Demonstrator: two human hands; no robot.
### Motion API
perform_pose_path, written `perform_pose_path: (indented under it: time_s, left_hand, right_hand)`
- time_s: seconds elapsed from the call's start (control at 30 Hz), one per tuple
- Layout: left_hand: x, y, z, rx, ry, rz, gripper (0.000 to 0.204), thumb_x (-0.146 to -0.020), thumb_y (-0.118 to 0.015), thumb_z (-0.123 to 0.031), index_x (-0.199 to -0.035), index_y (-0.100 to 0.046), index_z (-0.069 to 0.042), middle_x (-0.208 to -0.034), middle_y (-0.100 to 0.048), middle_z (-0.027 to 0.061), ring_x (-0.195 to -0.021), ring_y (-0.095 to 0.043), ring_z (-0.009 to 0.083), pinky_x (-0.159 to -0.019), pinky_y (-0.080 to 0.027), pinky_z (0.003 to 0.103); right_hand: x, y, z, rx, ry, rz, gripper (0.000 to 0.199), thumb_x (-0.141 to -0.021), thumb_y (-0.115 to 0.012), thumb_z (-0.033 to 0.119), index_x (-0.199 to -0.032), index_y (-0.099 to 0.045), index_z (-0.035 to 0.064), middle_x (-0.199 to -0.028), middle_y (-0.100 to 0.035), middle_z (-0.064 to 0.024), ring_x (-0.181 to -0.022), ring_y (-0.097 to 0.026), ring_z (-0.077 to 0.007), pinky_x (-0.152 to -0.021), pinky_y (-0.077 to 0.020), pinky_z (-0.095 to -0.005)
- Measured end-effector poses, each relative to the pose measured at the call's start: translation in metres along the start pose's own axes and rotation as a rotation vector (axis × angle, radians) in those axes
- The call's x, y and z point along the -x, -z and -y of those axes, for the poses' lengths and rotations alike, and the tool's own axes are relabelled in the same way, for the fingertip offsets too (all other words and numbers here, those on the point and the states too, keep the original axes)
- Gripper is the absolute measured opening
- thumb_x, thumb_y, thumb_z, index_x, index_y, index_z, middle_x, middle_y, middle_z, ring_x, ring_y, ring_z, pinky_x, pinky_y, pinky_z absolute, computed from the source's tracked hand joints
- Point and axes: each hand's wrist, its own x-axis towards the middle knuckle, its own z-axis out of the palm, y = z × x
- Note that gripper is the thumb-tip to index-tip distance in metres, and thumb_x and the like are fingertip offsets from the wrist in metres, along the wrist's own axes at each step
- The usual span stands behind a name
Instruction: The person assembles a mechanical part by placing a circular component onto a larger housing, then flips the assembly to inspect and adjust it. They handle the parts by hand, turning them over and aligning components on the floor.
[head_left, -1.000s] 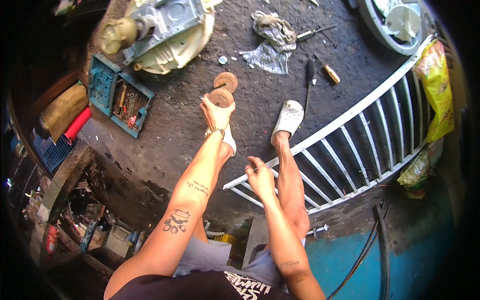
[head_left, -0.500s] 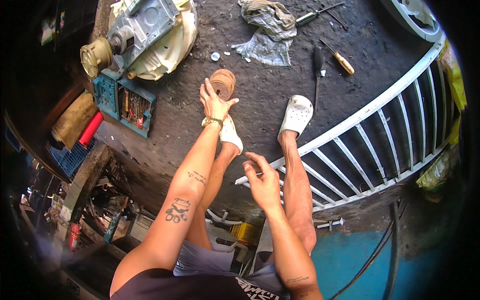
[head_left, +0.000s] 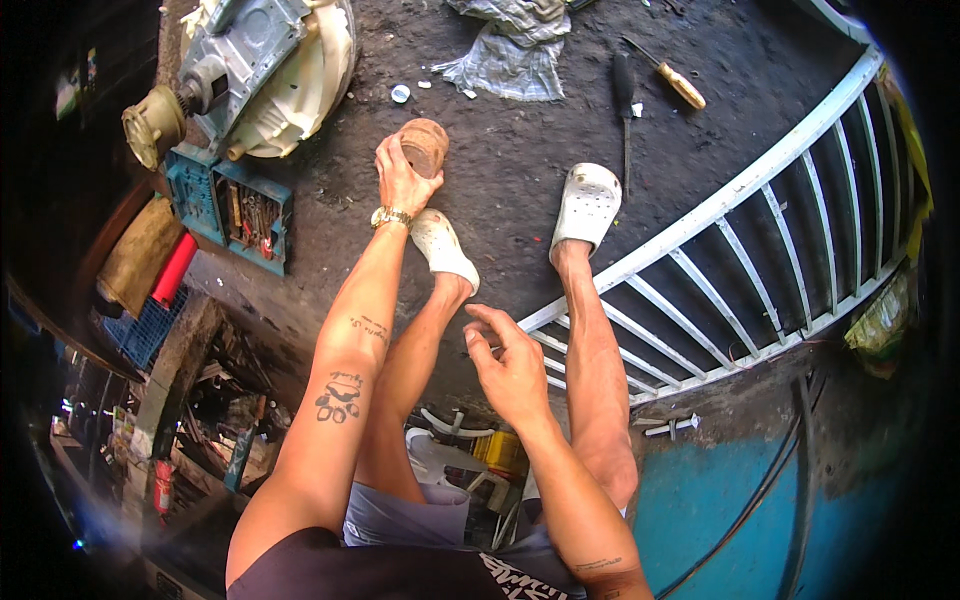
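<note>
My left hand (head_left: 405,182) grips a short, brown, round wooden-looking block (head_left: 425,146) from its near left side. The fingers wrap along its left edge and the thumb lies against the near side. A dark hole shows in part on its face beside the fingers; the palm side of the grip is hidden. My right hand (head_left: 510,365) hangs in the air in front of my right shin, fingers loosely bent and apart, with nothing in it. Just below the block stands my left foot in a white clog (head_left: 440,245).
A motor assembly with a cream drum (head_left: 320,90) lies at the far left. Nearer is an open blue toolbox (head_left: 285,225) with tools. A grey rag (head_left: 510,60) and screwdrivers, one yellow-handled (head_left: 683,87), lie ahead. White metal railing (head_left: 700,235) curves along the right; my right clog (head_left: 588,205) stands beside it.
My left hand's fingers, spread against the block before, now wrap round it. The whole view has shifted, so surroundings sit further left and higher. My right hand stays empty in the air.
</note>
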Motion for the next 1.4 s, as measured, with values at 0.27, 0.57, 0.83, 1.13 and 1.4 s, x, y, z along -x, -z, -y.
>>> perform_pose_path:
  time_s: [0.27,0.57,0.83,1.13,1.4]
  left_hand:
    - [-0.005,0.006,-0.006,-0.025,0.102,0.050,0.103,-0.063,-0.095,-0.025,-0.146,-0.036,-0.011,-0.141,-0.041,0.0203,-0.132,-0.046,0.0456,-0.105,-0.051,0.056]
    - [-0.007,0.011,-0.007,-0.001,0.104,0.067,0.101,-0.062,-0.094,-0.026,-0.144,-0.037,-0.009,-0.136,-0.044,0.0216,-0.130,-0.048,0.0437,-0.108,-0.048,0.052]
    - [-0.005,0.005,-0.011,0.013,0.142,0.004,0.104,-0.062,-0.095,-0.027,-0.146,-0.036,-0.010,-0.138,-0.043,0.0212,-0.132,-0.046,0.0440,-0.108,-0.047,0.054]
    - [-0.004,0.001,-0.001,0.030,0.043,-0.037,0.105,-0.061,-0.096,-0.027,-0.145,-0.035,-0.010,-0.139,-0.042,0.0221,-0.132,-0.044,0.0439,-0.110,-0.045,0.054]
    - [-0.007,0.002,-0.002,-0.005,0.077,0.007,0.102,-0.061,-0.095,-0.026,-0.143,-0.035,-0.013,-0.137,-0.040,0.0215,-0.130,-0.045,0.0450,-0.104,-0.050,0.055]
  right_hand:
    - [0.001,-0.013,-0.004,0.088,0.075,-0.003,0.033,-0.098,-0.066,0.010,-0.130,-0.067,0.0038,-0.100,-0.075,-0.0105,-0.080,-0.071,-0.0138,-0.070,-0.0555,-0.0293]
    - [-0.002,-0.029,-0.003,0.143,0.002,0.046,0.035,-0.096,-0.065,0.012,-0.130,-0.066,0.0065,-0.114,-0.073,-0.0150,-0.088,-0.072,-0.0266,-0.077,-0.0578,-0.0377]
    - [-0.002,-0.034,0.001,0.165,-0.011,0.059,0.035,-0.096,-0.065,0.012,-0.130,-0.066,0.0061,-0.113,-0.072,-0.0147,-0.086,-0.072,-0.0266,-0.078,-0.0568,-0.0378]
    - [-0.003,-0.034,0.003,0.155,-0.014,0.057,0.035,-0.096,-0.065,0.013,-0.130,-0.066,0.0055,-0.112,-0.072,-0.0142,-0.083,-0.070,-0.0260,-0.077,-0.0560,-0.0375]
    - [-0.001,-0.032,0.005,0.144,-0.022,0.074,0.034,-0.097,-0.064,0.013,-0.130,-0.066,0.0059,-0.111,-0.072,-0.0138,-0.083,-0.070,-0.0255,-0.076,-0.0561,-0.0371]
